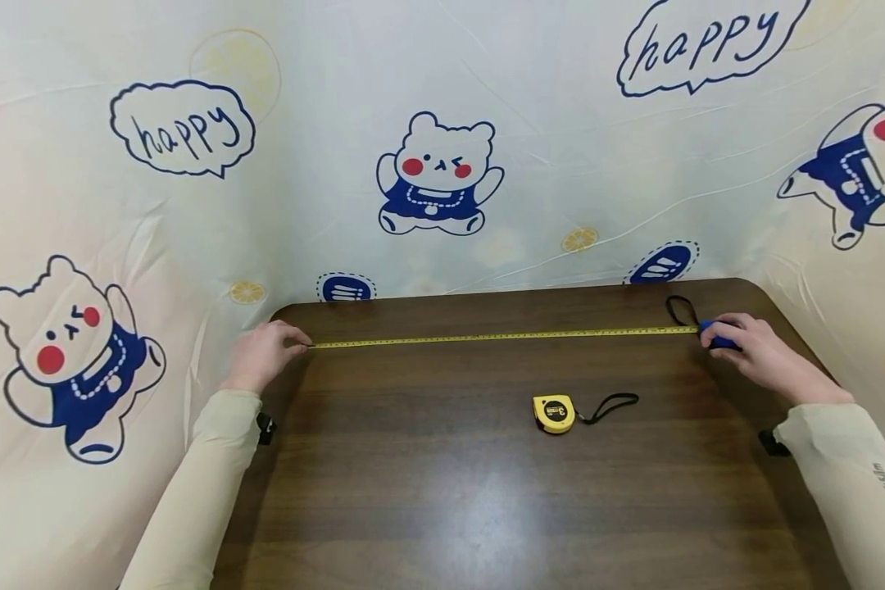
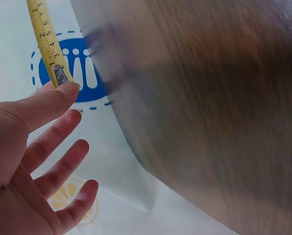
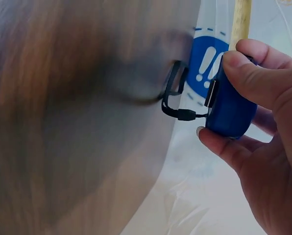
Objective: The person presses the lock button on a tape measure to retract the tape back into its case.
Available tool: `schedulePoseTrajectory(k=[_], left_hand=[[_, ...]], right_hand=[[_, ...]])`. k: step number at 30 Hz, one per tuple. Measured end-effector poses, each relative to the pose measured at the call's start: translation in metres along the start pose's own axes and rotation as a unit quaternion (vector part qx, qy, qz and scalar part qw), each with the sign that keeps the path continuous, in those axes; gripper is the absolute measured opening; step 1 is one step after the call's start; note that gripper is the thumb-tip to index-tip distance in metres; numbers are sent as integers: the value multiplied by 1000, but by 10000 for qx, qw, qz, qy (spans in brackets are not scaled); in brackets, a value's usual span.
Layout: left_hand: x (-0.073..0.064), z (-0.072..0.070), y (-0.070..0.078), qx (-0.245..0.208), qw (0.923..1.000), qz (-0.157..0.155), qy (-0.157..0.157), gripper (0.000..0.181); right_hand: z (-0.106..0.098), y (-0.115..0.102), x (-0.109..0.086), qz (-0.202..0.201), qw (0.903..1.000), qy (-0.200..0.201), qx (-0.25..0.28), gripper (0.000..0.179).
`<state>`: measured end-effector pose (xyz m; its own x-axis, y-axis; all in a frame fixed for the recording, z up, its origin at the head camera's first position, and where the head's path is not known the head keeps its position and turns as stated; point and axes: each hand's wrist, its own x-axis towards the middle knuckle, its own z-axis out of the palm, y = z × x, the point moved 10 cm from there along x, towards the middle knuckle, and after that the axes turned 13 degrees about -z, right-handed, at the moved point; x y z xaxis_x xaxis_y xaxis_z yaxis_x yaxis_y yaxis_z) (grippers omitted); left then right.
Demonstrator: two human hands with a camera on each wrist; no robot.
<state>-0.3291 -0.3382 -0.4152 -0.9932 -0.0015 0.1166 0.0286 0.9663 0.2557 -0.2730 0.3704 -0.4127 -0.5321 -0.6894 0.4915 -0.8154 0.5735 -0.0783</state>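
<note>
A blue tape measure (image 3: 233, 105) with a black wrist strap (image 1: 682, 310) is gripped in my right hand (image 1: 755, 348) near the table's far right corner. Its yellow blade (image 1: 479, 337) runs straight across the far part of the table to my left hand (image 1: 265, 352). Thumb and forefinger of that hand pinch the metal end hook (image 2: 60, 73), while the other fingers spread loosely in the left wrist view. A second tape measure (image 1: 554, 414), yellow and black, lies on the table nearer to me, its black strap stretching to the right. No hand touches it.
The brown wooden table (image 1: 413, 475) has rounded far corners. Pale cloth (image 1: 546, 164) printed with bears, lemon slices and "happy" bubbles hangs behind it and along both sides. Each cuff has a small black device (image 1: 265, 428) at the wrist.
</note>
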Motion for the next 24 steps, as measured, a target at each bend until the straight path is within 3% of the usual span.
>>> schedulePoseTrajectory(k=[9,17,24], left_hand=[[6,7,9,-284,9993,196,-148,10],[8,12,12,-353,9986,99,-394,11],[9,15,19,-291,9981,20,-544,13]], right_hand=[[11,5,7,985,9919,-645,469,74],[11,0,16,1001,9925,-552,445,73],[18,-2,19,1181,9887,-740,558,68]])
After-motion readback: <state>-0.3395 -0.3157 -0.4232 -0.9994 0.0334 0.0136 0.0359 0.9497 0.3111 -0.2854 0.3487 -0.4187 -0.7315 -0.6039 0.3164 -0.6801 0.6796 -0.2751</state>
